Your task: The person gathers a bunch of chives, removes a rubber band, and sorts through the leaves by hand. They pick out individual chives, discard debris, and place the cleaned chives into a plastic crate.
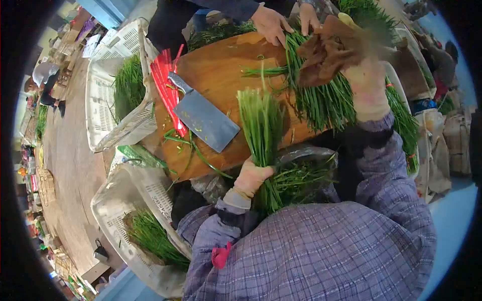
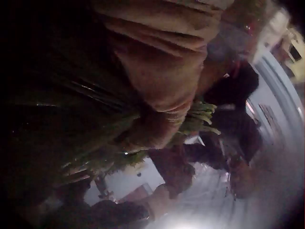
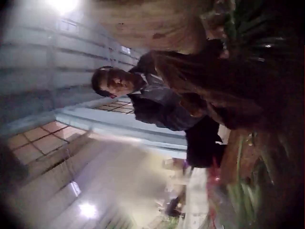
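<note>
In the head view my gloved left hand (image 1: 251, 178) grips a bunch of garlic chives (image 1: 260, 125) upright, cut pale ends up, at the near edge of the wooden board (image 1: 221, 60). The left wrist view shows the glove (image 2: 157, 71) wrapped round the stems, dark and blurred. My gloved right hand (image 1: 369, 85) holds a brown cloth (image 1: 326, 52) over a pile of chives (image 1: 326, 105) on the board's right side. That cloth (image 3: 205, 90) hangs from the hand in the right wrist view. Another person's hand (image 1: 271, 25) touches the pile's far end.
A cleaver (image 1: 206, 120) lies on the board beside red strips (image 1: 165, 85). White crates (image 1: 95, 100) with chives stand at the left, one nearer me (image 1: 113, 195). A plastic-lined container of loose greens (image 1: 306, 175) sits below the board's near edge. More bundled chives (image 1: 401, 120) are at the right.
</note>
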The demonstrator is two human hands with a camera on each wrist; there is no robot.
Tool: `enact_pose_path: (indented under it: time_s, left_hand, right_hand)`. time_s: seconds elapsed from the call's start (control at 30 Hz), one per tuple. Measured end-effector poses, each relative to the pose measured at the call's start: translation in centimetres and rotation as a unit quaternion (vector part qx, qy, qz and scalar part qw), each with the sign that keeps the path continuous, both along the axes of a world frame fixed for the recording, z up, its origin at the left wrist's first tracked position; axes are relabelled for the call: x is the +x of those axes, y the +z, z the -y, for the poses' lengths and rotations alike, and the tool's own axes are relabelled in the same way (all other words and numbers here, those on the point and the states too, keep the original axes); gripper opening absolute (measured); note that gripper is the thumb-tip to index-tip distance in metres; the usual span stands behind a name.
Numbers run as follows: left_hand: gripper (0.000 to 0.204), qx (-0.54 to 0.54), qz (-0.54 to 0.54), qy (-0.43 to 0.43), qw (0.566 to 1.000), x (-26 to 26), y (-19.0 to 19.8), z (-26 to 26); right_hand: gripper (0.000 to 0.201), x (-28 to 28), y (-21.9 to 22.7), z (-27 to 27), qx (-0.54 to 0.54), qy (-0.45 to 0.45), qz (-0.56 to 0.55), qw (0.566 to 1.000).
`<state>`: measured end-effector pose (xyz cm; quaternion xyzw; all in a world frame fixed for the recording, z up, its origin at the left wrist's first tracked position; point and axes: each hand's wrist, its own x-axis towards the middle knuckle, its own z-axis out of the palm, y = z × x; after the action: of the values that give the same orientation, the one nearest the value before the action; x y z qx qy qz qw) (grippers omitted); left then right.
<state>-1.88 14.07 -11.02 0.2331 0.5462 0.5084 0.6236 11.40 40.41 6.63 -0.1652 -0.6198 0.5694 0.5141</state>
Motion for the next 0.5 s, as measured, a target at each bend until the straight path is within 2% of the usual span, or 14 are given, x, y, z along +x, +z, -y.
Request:
enact_pose_path:
  time_s: [0.03,0.07,0.1,0.13,0.17,0.2,0.23,0.27,0.3,0.33,0.37,0.43,0.47,0.5]
  left_hand:
    - [0.058,-0.002,0.0,0.002,1.0,0.4,-0.4,0.7]
    - [0.054,-0.029,-0.175,0.002,0.984,0.8,-0.8,1.6]
    - [0.051,-0.055,-0.346,0.002,0.937,1.1,-0.9,2.1]
    - [0.057,-0.176,-0.428,-0.073,0.883,1.4,1.3,1.5]
    - [0.057,-0.178,-0.427,-0.072,0.883,1.7,1.3,1.6]
    - [0.057,-0.189,-0.451,-0.082,0.868,1.9,1.2,1.7]
    - [0.058,-0.2,-0.475,-0.094,0.852,2.1,1.2,1.7]
    - [0.058,-0.2,-0.476,-0.095,0.851,2.1,1.2,1.6]
    - [0.055,-0.227,-0.492,-0.116,0.832,2.1,1.3,1.3]
    - [0.052,-0.253,-0.508,-0.135,0.812,2.0,1.5,1.0]
    - [0.052,-0.254,-0.509,-0.136,0.811,2.0,1.8,0.9]
    - [0.05,-0.243,-0.503,-0.122,0.82,2.1,2.5,1.0]
    - [0.05,-0.242,-0.505,-0.125,0.819,2.1,2.8,1.0]
    - [0.049,-0.234,-0.502,-0.115,0.825,2.1,2.9,0.9]
  right_hand:
    - [0.04,0.4,0.6,1.3,-0.062,0.02,-0.013,0.998]
    - [0.04,0.6,0.4,3.2,-0.065,0.022,-0.013,0.998]
    - [0.04,0.4,0.1,5.5,-0.075,0.077,0.044,0.993]
    - [0.041,0.1,-0.3,7.7,-0.083,0.129,0.1,0.983]
    - [0.038,-0.5,-4.1,9.5,-0.098,0.204,0.058,0.972]
    - [0.039,-1.1,-6.1,11.1,0.128,0.219,0.212,0.944]
    - [0.043,-1.3,-8.0,12.7,0.22,0.27,0.285,0.893]
    - [0.044,-1.6,-11.1,13.6,0.373,0.243,0.342,0.828]
    - [0.04,-2.2,-11.4,14.3,0.497,0.185,0.435,0.728]
    - [0.039,-2.8,-11.4,14.1,0.473,0.213,0.495,0.697]
    - [0.038,-3.5,-11.2,13.3,0.445,0.242,0.55,0.664]
    - [0.031,-3.8,-13.0,11.3,0.434,0.184,0.496,0.729]
    - [0.028,-4.3,-13.6,10.0,0.45,0.183,0.538,0.689]
    - [0.028,-4.6,-14.2,8.6,0.45,0.18,0.538,0.689]
